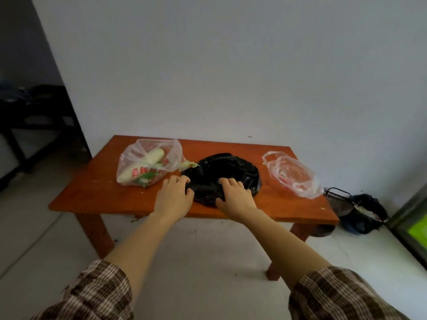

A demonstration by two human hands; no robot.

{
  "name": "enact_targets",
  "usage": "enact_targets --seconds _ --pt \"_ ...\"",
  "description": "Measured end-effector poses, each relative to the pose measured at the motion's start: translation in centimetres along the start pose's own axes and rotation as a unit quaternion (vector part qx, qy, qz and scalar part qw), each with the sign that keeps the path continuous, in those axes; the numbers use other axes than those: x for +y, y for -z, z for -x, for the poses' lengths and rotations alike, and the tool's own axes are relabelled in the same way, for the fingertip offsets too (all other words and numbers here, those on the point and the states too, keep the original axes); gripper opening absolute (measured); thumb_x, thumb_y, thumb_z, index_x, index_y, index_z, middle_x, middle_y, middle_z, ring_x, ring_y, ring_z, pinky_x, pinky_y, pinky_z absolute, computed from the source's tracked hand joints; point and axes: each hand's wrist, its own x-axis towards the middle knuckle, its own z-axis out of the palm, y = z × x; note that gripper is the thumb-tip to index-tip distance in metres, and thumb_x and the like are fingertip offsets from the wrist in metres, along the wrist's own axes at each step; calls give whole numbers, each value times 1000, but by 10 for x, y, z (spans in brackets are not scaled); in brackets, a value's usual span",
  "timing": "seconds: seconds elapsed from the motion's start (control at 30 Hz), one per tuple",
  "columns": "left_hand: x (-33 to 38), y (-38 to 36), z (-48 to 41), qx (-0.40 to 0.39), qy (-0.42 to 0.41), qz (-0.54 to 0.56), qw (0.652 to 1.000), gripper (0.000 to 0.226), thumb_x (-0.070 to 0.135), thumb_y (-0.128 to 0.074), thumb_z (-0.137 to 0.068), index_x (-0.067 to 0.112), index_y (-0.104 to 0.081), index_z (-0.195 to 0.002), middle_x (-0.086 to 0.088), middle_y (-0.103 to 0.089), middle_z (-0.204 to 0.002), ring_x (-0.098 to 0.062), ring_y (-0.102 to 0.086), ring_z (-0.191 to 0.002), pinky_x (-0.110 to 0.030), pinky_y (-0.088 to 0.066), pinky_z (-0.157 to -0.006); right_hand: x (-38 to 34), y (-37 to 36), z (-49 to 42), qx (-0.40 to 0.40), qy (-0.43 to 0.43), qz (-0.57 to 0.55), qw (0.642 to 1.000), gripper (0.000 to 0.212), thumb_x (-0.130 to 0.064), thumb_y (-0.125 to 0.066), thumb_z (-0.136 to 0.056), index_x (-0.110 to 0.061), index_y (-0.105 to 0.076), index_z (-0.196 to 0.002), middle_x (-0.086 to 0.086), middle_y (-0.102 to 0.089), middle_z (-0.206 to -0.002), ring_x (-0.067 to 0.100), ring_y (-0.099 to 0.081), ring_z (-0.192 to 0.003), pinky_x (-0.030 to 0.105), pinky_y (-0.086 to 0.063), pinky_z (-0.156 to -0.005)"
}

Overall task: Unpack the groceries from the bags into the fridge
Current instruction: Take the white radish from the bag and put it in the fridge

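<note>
Grips the black plastic bag at its left rim with the left hand, fingers curled over bunched film. Digs into its near folds with the right hand, fingers bent and partly closed on plastic. Holds nothing else in either hand. Cannot tell how tight either pinch is.

Handling, judged: thin, soft, slippery film. Slumps low and wide, so probably light or flat contents, all hidden by the opaque plastic. Best taken at rim or handles with both hands and spread to find the mouth. Could tear or slide under a one-sided pull.

Sits mid-top on the orange-brown wooden table.

- Just left of the black plastic bag, about touching: printed clear bag with a pale long vegetable and greens.
- Right of it, apart: crumpled clear bag, seemingly empty.
- Farther right, on the floor: black wire basket.

Cannot confirm a fridge; shows only a green-lit edge far right.
</note>
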Motion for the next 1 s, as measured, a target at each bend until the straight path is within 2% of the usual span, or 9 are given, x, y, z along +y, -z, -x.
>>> enact_targets --seconds 0.2,0.4,0.6,0.67,0.73,0.8,0.9,1.0 --pt "-82 1 -97 -30 19 -25 999 30 26 -49 -94 18 -54 -123 -5 -51 -126 -23 -45 -118 -38 -44 -96 -31 -21 -131 -38 0 -6 999 61 -35 -51 -97 -18 -25 -149 8 -33 -150 33 -33 -135 53 -34 -106" --pt "-151 2 -178 -43 53 -52 996 36 28 -46 -95 18 -49 -130 -5 -51 -128 -22 -43 -118 -39 -43 -93 -75 -43 -229 -53 27 -4 998 60 -34 -49 -96 -20 -24 -149 7 -33 -151 31 -30 -138 51 -32 -108" --pt "-214 -9 -251 -68 27 -47 996 34 25 -48 -96 21 -51 -130 2 -50 -135 -15 -42 -126 -32 -40 -100 -111 -76 -310 -74 28 -29 996 53 -27 -46 -95 -18 -33 -145 5 -39 -147 28 -32 -135 46 -32 -106" --pt "-237 -16 -279 -89 1 -61 994 37 27 -46 -96 22 -47 -133 2 -47 -142 -18 -31 -138 -37 -31 -112 -123 -85 -339 -77 23 -29 996 51 -28 -44 -97 -17 -33 -145 5 -39 -148 26 -31 -137 44 -30 -109" --pt "-260 -25 -308 -120 -43 -121 985 43 30 -42 -97 25 -42 -139 1 -37 -152 -22 -10 -148 -44 -13 -120 -134 -92 -368 -76 8 -18 997 50 -32 -43 -99 -15 -34 -144 6 -37 -150 25 -27 -140 44 -26 -111" --pt "-279 -31 -334 -166 -116 -177 963 49 33 -39 -97 31 -33 -146 4 -21 -159 -24 5 -149 -50 0 -120 -143 -97 -397 -61 -16 0 998 51 -37 -39 -99 -16 -36 -145 4 -31 -154 23 -19 -144 44 -19 -114" --pt "-301 -42 -366 -228 -244 -223 916 57 28 -42 -95 36 -24 -149 2 0 -162 -23 28 -141 -55 15 -114 -156 -106 -435 -66 -38 53 996 43 -32 -39 -98 -21 -44 -139 1 -18 -160 21 -2 -148 51 -6 -117" --pt "-324 -51 -395 -268 -302 -274 873 60 32 -43 -95 31 -21 -150 -2 5 -162 -28 28 -142 -56 22 -108 -160 -119 -463 -123 -25 117 985 42 -35 -43 -99 -28 -44 -140 1 -12 -161 24 1 -149 57 -2 -117"
